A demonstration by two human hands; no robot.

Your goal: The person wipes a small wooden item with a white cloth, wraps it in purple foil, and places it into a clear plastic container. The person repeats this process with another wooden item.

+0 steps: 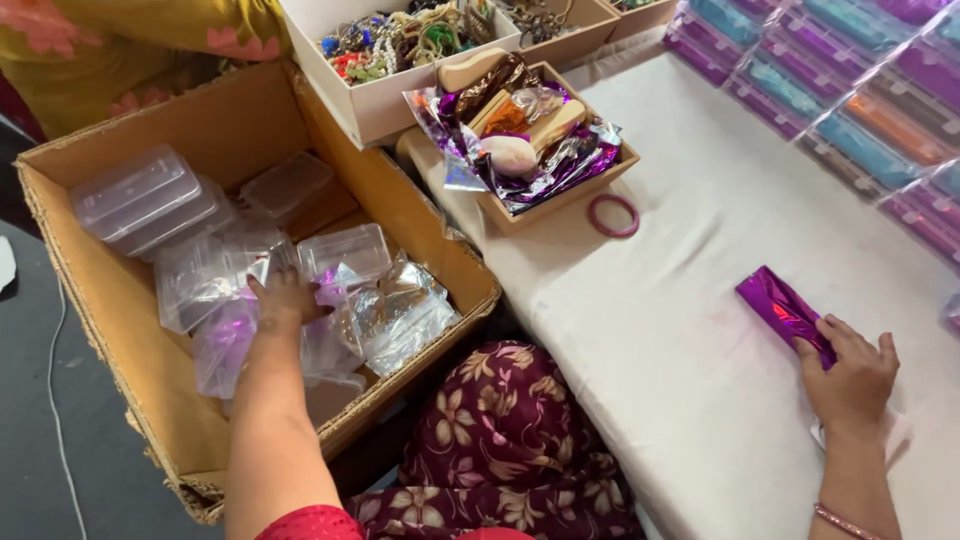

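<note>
Inside the big cardboard carton, the left hand lay spread over clear plastic boxes; a firmer single-box grasp seemed wise. The right hand pressed flat, fingers together, on the purple foil packet upon the white table.

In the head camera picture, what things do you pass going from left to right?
Clear plastic boxes → left hand → pink bangle → purple foil packet → right hand.
</note>
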